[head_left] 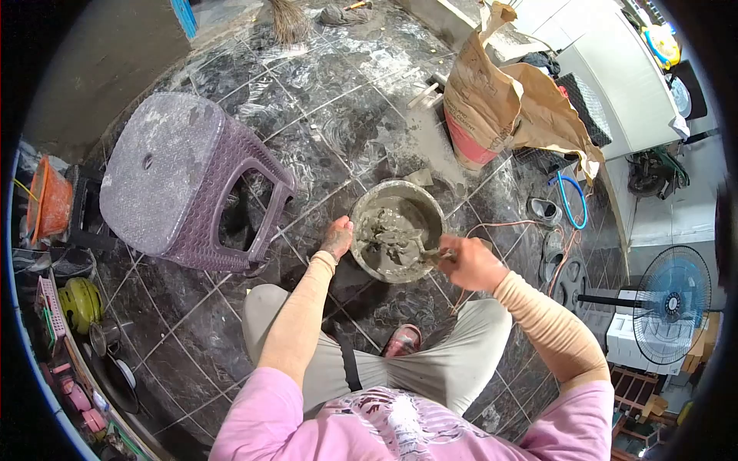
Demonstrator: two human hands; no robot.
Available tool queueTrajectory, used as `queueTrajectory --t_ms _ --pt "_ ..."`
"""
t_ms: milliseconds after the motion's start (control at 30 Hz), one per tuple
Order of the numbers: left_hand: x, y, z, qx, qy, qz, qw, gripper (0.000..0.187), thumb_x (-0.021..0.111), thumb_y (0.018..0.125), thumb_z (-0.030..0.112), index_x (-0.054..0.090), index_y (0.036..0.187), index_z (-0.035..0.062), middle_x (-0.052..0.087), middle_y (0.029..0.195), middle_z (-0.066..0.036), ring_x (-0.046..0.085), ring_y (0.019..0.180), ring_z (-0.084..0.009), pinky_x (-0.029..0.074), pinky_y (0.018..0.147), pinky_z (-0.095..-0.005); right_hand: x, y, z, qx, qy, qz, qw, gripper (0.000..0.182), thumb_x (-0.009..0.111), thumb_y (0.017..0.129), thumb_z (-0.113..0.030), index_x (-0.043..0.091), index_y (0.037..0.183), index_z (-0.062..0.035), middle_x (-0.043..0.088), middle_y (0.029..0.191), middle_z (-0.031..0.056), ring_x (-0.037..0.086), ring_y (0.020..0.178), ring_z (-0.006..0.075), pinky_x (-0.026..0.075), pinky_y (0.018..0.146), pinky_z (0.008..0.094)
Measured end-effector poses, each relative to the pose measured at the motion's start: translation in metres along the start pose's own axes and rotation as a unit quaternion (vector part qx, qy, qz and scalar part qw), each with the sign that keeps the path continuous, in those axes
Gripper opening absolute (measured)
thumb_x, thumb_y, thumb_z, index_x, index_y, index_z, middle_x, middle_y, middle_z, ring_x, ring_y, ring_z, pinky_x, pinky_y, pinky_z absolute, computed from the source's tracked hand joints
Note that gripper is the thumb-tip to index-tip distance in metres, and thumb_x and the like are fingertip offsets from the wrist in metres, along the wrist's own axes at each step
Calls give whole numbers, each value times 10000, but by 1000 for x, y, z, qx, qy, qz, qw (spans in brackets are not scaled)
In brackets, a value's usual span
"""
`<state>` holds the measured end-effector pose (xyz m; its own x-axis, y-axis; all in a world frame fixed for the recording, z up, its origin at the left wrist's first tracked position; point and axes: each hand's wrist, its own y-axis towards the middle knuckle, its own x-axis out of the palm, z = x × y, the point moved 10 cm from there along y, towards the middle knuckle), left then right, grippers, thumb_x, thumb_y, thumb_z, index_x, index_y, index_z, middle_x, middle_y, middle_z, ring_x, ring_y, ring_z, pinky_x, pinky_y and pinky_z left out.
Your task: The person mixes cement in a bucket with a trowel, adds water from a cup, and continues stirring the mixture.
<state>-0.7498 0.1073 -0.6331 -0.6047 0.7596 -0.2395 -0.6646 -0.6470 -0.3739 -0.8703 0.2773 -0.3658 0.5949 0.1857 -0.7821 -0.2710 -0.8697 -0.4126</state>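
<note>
A round bucket (435, 206) of wet grey cement mix stands on the dark tiled floor in front of my knees. My left hand (337, 238) is at the bucket's left rim, its fingers closed against the edge. At the right rim, my right hand (470, 263) is wrapped round the handle of a trowel (419, 250), whose blade reaches into the mix. The grey mix (392, 230) is lumpy in the middle and coats the inner wall. Part of the blade is hidden by the mix.
A purple plastic stool (161, 177) stands to the left. Beyond the bucket is an open paper cement bag (480, 107). To the right are a blue hose (570, 201), shoes (544, 210), a thin cable and a fan (673, 304). A broom (289, 23) lies at the top.
</note>
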Motion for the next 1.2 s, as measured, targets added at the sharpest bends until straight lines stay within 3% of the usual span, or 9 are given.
queueTrajectory --t_ms 167,333,433,533,633,700,833,967,1200 --pt "5 7 -5 19 -11 -32 999 242 418 964 210 411 777 55 384 674 -18 407 580 -133 388 533 -325 62 41 -8 47 -132 -133 981 356 569 750 -102 555 1103 -58 640 933 263 635 919 388 514 824 462" --pt "10 7 -14 28 -6 -27 999 244 399 980 221 432 806 53 407 670 -14 423 581 -130 386 534 -319 129 93 80 122 -70 -11 990 394 617 760 -199 562 1131 -75 645 890 260 639 919 375 519 810 437" --pt "9 14 -20 15 45 -27 999 227 405 971 209 436 805 58 427 681 -14 439 585 -135 395 550 -310 106 53 86 284 341 -64 894 269 601 833 -247 554 1046 -89 569 678 156 525 442 181 423 379 323" --pt "7 12 -19 10 25 -26 999 231 415 962 207 430 779 67 420 676 -15 454 589 -139 423 537 -319 96 10 96 337 583 -75 735 158 535 893 -204 537 1005 -94 534 662 103 394 368 95 265 297 242" --pt "5 7 -11 -19 9 -41 999 245 425 960 222 430 768 71 423 672 -11 463 588 -140 439 515 -326 45 -24 81 304 370 -81 874 162 512 892 -177 541 1021 -82 584 706 144 523 436 186 399 356 299" --pt "4 3 -6 -41 -20 -53 998 258 432 962 250 446 773 75 437 670 -7 470 581 -139 441 500 -321 11 -15 48 102 112 22 988 225 532 858 -170 553 1060 -72 622 756 190 607 595 289 487 510 370" --pt "5 -11 -28 -71 -84 -18 994 322 442 968 364 540 843 84 525 685 -3 508 568 -123 422 470 -293 28 11 9 91 -77 -36 992 359 566 783 -137 566 1133 -57 649 882 243 626 898 413 509 802 445" --pt "36 -76 -67 -264 -238 41 934 416 333 973 493 537 1086 148 642 867 -3 606 694 -155 402 489 -313 78 60 17 90 -121 -68 986 389 563 767 -121 567 1152 -62 645 976 239 633 924 389 506 831 454" --pt "76 -95 -49 -227 -387 -23 893 250 305 1004 339 444 1109 159 610 1016 -60 625 797 -254 482 655 -466 83 71 66 155 -23 22 987 326 554 801 -151 554 1112 -56 635 1035 244 629 986 353 501 841 419"
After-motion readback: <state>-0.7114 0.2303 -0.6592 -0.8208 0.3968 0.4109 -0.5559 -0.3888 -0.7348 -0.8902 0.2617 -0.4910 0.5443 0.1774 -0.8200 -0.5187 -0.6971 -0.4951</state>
